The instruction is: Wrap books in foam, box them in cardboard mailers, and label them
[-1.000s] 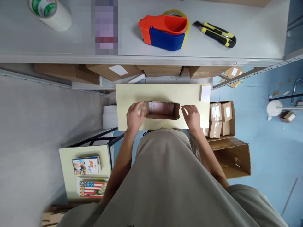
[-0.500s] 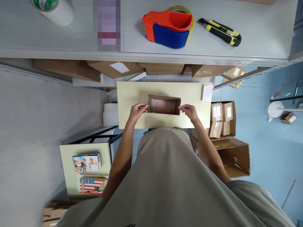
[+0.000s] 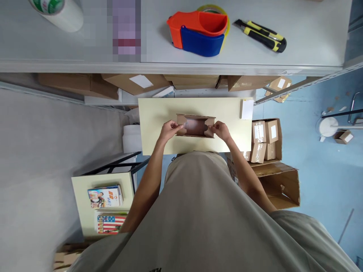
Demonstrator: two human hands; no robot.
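A small brown cardboard box [image 3: 195,125] stands open-topped on a pale yellow board [image 3: 159,113] in front of me. My left hand [image 3: 169,130] pinches the box's left end flap and presses it inward. At the other end my right hand [image 3: 220,130] folds the right end flap inward the same way. Something pale lies inside the box, half hidden by the flaps.
On the grey shelf [image 3: 306,41] above lie an orange and blue tape dispenser [image 3: 198,32], a yellow and black utility knife [image 3: 261,36] and a tape roll [image 3: 56,13]. A carton of small wrapped boxes [image 3: 265,139] sits right. Books [image 3: 106,209] lie on a low table, left.
Both hands moved from the box's sides to its end flaps and folded them inward over the opening. The box sits slightly farther from me than a second ago.
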